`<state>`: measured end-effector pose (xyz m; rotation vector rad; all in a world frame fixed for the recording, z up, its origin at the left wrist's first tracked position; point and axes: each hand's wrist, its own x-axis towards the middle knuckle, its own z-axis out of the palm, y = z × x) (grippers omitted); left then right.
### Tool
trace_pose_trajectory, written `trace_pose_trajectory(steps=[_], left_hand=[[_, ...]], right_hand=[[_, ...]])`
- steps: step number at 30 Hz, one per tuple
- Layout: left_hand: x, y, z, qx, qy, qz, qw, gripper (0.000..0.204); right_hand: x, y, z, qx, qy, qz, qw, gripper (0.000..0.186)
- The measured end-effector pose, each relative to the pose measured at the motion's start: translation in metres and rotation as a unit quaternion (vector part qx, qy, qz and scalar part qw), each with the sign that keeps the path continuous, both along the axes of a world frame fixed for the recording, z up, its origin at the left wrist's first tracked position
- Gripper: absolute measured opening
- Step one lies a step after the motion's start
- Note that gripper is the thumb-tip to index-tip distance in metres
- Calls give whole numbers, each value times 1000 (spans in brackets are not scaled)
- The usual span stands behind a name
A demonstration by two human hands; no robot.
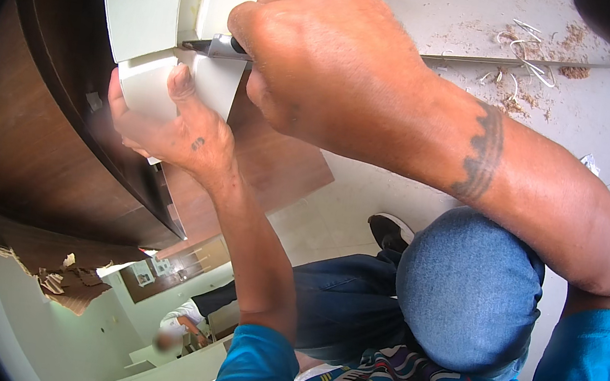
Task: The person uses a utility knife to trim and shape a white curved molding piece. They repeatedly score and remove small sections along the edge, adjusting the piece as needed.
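My right hand is closed around a utility knife, its metal front end pointing left. The dark blade tip meets the joint between white panels. Most of the knife's handle is hidden inside my fist. My left hand grips the lower end of a white panel piece, thumb on the near face and fingers round the left edge. Above it, a larger white panel stands upright, with a seam between the two.
Curved dark brown wood panels stand at the left, with torn cardboard below. Wood shavings and white strips litter the pale floor at upper right. My bent knee is under my right arm. Another person is farther off at lower left.
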<state>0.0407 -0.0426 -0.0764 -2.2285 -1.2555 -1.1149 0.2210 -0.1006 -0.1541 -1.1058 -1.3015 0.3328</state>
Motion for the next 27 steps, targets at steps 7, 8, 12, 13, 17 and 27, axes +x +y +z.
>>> trace_pose_trajectory(steps=[7,8,12,13,17,27], left_hand=[[0,1,-1,13,7,-2,1000,96],[1,0,-1,13,3,0,1000,96],[3,-3,-1,5,-10,9,1000,97],[2,-4,-1,-1,-10,12,1000,97],[-1,-2,0,-6,-4,10,1000,96],[-1,-2,0,1,3,-4,1000,94]], right_hand=[[5,-2,-1,7,-18,13,1000,13],[8,-7,-3,18,-16,12,1000,13],[9,-11,-6,2,-8,20,1000,13],[8,-10,-5,-7,-2,24,1000,13],[1,-4,-3,-13,16,23,1000,14],[0,-2,-3,-13,16,32,999,12]])
